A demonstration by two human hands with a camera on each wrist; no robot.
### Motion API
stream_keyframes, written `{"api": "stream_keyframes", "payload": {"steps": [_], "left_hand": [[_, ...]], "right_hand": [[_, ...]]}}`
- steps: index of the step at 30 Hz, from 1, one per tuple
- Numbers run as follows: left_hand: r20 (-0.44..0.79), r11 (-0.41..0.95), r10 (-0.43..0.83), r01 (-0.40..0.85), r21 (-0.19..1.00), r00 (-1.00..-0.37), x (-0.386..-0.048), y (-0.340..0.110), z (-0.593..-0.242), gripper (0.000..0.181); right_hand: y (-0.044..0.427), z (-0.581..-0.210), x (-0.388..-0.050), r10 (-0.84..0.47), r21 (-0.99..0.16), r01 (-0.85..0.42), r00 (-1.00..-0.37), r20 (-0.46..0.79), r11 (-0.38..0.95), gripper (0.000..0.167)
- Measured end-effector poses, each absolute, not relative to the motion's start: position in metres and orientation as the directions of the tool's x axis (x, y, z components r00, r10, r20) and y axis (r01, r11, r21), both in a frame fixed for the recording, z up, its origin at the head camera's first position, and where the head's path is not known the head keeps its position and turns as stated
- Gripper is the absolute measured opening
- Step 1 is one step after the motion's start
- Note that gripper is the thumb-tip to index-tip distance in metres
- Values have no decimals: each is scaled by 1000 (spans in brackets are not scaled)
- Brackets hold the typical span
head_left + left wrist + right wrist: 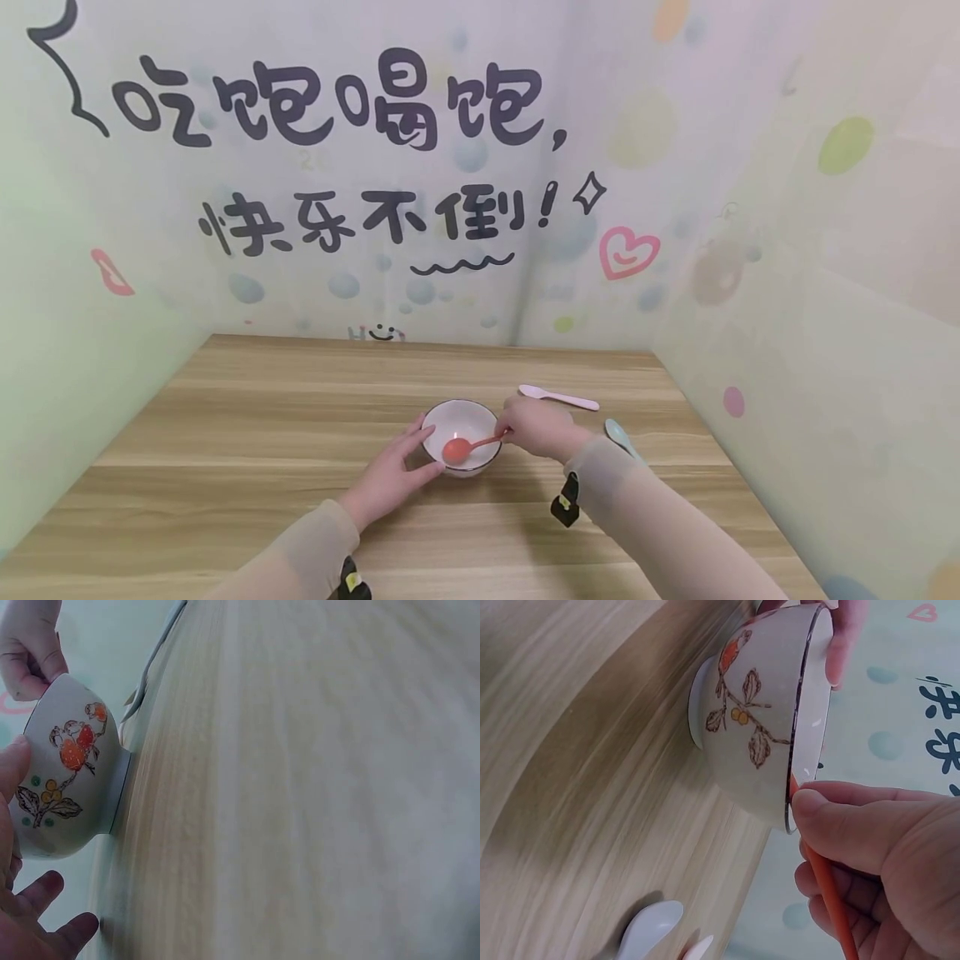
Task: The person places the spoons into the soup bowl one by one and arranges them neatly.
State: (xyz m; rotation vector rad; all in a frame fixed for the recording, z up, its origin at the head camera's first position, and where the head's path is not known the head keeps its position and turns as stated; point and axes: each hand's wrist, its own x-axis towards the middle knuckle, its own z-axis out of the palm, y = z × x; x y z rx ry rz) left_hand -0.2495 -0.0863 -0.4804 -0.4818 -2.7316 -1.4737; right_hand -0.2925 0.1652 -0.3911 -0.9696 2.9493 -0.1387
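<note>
A white bowl (460, 473) with a dark rim and painted fruit and leaves stands upright on the wooden table. My left hand (393, 477) holds it from the left, thumb at the near rim and a finger over the left rim. Two other fingers (46, 891) stick out low beside the bowl. Between thumb and fingers, my right hand (536, 425) pinches the handle of an orange-red spoon (457, 451) at the bowl's right rim. The spoon's head is down inside the bowl; in the right wrist view only its handle (831, 896) shows clearly.
Behind the right hand lies a pale pink spoon (562, 397). A light blue spoon (619, 437) lies farther right, partly hidden by the right forearm. A decorated wall (450, 308) rises at the table's back edge, with side walls left and right.
</note>
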Motion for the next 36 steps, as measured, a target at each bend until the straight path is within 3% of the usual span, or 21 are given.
{"api": "stream_keyframes", "payload": {"steps": [9,18,25,29,36], "left_hand": [[163,514,274,287,808,-948,-248,-86,-479,68],[156,509,269,278,815,-950,-248,-86,-480,69],[151,501,267,271,822,-952,-249,-86,-481,69],[150,500,266,269,823,-952,-249,-86,-481,69],[153,503,264,271,821,-952,-249,-86,-481,70]], "right_hand": [[162,-388,-290,-601,-67,-600,-799,-2,797,6],[160,-386,-288,-619,-46,-619,-785,11,784,19],[156,-386,-288,-568,-56,-566,-823,-15,822,20],[155,-389,-290,-583,4,-583,-813,15,813,19],[155,-396,-291,-670,169,-650,-731,128,741,20]]}}
